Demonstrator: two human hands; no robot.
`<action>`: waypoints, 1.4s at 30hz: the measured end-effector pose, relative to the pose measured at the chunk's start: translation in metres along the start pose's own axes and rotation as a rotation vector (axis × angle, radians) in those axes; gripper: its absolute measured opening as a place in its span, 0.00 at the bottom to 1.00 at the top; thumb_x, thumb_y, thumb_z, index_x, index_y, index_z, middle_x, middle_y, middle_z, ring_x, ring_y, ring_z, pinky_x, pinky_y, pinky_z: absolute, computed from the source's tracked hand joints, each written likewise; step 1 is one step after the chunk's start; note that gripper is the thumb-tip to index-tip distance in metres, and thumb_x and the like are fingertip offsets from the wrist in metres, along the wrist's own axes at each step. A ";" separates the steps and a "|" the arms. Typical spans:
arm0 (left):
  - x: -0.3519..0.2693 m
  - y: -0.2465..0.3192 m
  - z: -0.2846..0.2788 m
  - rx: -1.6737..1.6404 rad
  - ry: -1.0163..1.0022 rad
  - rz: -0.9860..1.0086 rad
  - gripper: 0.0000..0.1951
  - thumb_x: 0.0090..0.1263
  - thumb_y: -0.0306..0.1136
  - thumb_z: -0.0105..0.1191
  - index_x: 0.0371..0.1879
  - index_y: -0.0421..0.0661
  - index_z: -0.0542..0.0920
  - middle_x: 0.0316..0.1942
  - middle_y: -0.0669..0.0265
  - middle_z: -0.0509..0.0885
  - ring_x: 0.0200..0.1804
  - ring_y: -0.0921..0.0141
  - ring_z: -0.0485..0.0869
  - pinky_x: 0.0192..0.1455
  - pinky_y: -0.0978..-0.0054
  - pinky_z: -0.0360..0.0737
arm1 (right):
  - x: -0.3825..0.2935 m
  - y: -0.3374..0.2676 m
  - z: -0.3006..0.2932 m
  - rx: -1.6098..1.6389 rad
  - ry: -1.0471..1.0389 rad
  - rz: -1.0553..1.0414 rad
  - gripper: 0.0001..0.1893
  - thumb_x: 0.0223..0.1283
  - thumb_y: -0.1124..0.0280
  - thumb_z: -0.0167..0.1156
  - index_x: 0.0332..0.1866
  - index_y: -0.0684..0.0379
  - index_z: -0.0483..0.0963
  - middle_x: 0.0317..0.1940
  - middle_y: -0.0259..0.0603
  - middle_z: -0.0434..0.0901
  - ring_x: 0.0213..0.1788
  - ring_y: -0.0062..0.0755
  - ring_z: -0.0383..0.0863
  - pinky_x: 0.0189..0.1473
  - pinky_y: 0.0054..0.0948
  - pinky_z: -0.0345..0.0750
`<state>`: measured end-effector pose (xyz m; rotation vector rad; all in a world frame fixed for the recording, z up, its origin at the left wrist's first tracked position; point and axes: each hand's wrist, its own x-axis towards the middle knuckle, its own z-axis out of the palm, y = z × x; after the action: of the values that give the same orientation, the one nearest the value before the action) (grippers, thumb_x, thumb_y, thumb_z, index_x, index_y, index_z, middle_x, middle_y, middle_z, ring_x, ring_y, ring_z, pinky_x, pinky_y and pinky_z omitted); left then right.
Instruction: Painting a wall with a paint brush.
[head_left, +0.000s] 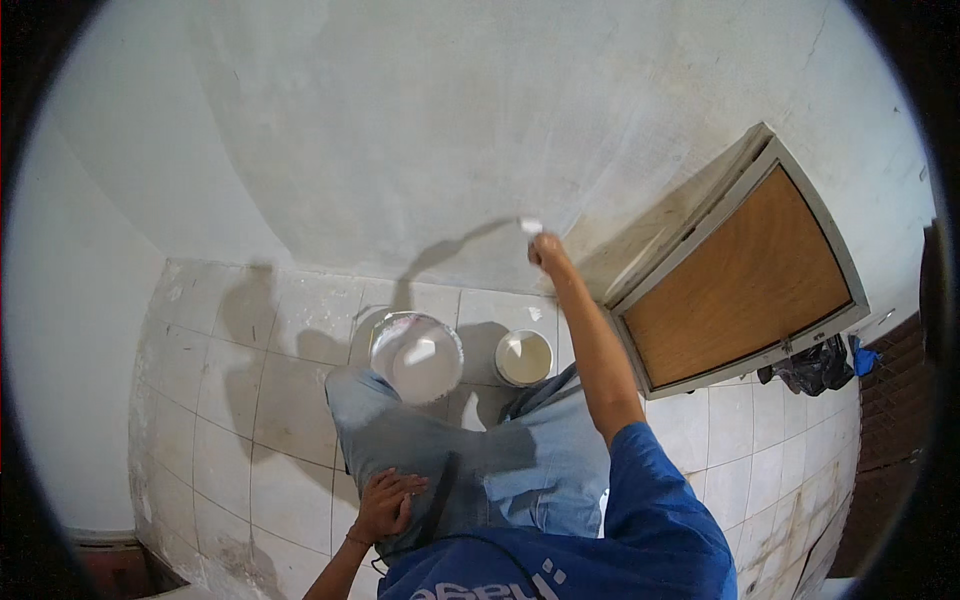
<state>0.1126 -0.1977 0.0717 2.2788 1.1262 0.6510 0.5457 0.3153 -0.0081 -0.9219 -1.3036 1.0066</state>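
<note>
My right hand (546, 251) is raised at the end of an outstretched arm, closed around what appears to be a paintbrush (530, 225) with a white head. The brush is at the lower part of the painted wall (420, 135); motion blur hides its handle. My left hand (386, 504) rests palm down on my jeans at the thigh, fingers slightly apart, holding nothing. Before my knees, a larger bucket (454, 352) with a paint-smeared rim holds whitish paint. To its right, a smaller round tub (550, 358) contains pale cream liquid.
A wood panel in a grey frame (742, 277) juts from the wall at right. Beyond it are a black plastic bag (814, 369) and something blue (865, 358). Paint-spotted white floor tiles (296, 397) extend left to a side wall (75, 360).
</note>
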 end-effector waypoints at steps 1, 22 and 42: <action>0.006 -0.001 0.002 -0.005 0.002 0.023 0.13 0.66 0.29 0.42 0.39 0.48 0.84 0.50 0.70 0.83 0.55 0.71 0.78 0.66 0.64 0.63 | 0.003 -0.013 -0.012 0.119 0.035 -0.007 0.15 0.55 0.72 0.50 0.13 0.53 0.62 0.11 0.32 0.61 0.12 0.24 0.62 0.14 0.29 0.57; -0.023 -0.001 -0.001 0.012 0.034 -0.075 0.14 0.67 0.30 0.41 0.41 0.50 0.83 0.51 0.71 0.83 0.56 0.71 0.78 0.66 0.64 0.63 | 0.067 -0.164 0.206 -0.262 0.125 0.245 0.13 0.63 0.70 0.43 0.26 0.66 0.69 0.16 0.42 0.70 0.14 0.31 0.67 0.15 0.34 0.61; -0.032 0.003 -0.003 -0.013 0.069 -0.109 0.14 0.67 0.30 0.41 0.42 0.49 0.83 0.51 0.72 0.83 0.56 0.71 0.78 0.67 0.64 0.63 | 0.126 -0.363 0.235 0.050 0.216 -0.236 0.16 0.68 0.66 0.45 0.23 0.59 0.66 0.14 0.33 0.66 0.15 0.23 0.64 0.16 0.28 0.61</action>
<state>0.0950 -0.2245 0.0698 2.1815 1.2655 0.6957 0.3353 0.3165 0.3903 -0.7940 -1.1682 0.7325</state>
